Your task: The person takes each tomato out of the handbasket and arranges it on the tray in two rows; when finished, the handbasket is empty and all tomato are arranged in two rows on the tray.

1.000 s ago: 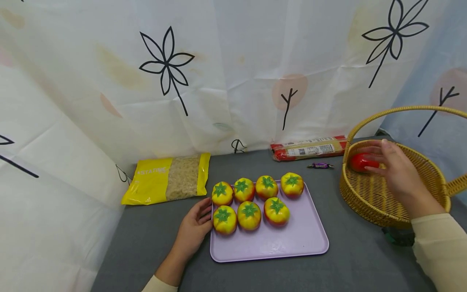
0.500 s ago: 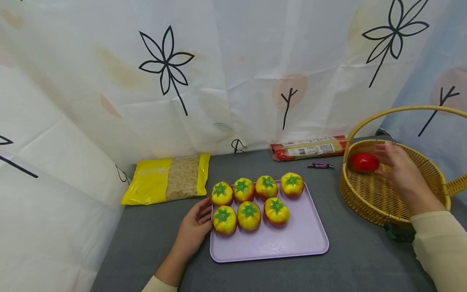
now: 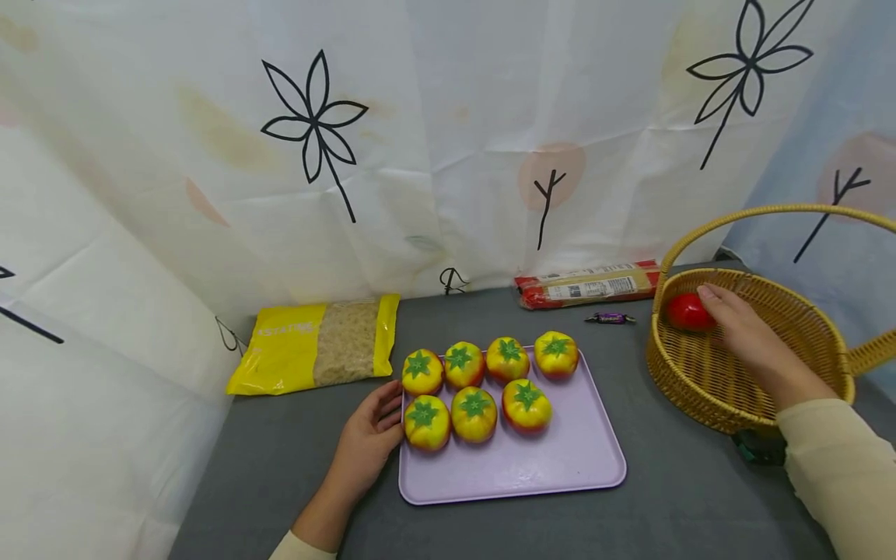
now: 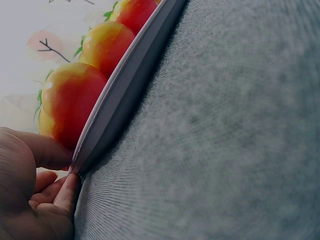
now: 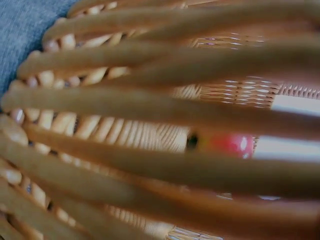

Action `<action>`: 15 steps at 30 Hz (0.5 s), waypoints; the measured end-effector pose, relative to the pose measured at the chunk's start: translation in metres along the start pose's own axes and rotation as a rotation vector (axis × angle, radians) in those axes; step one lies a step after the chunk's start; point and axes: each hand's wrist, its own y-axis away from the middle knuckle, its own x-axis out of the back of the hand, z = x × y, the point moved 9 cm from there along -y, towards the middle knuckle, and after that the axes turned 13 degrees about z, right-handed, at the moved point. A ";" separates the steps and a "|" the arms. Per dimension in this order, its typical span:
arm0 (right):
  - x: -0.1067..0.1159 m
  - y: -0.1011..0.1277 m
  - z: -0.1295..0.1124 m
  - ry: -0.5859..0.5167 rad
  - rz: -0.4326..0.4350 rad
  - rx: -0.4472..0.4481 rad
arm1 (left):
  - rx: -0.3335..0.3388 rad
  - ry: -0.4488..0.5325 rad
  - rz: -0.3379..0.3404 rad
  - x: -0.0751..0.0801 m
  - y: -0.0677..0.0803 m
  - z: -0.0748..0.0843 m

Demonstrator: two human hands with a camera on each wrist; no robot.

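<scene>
Since half a second ago the right hand (image 3: 752,342) has slid back toward the red tomato (image 3: 687,312) in the basket (image 3: 707,385); its fingers lie nearly straight, tips touching the tomato, with no visible grip. That tomato sits at the basket's far left inner wall. By the left wrist view, the left hand (image 3: 369,438) rests at the tray (image 3: 560,467) edge, thumb over the rim, fingers curled beneath it. Seven tomatoes (image 3: 474,413) sit on the tray in two rows.
</scene>
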 end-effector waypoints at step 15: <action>-0.001 0.000 0.017 0.296 0.000 0.006 | -0.019 -0.024 0.008 0.001 0.000 0.000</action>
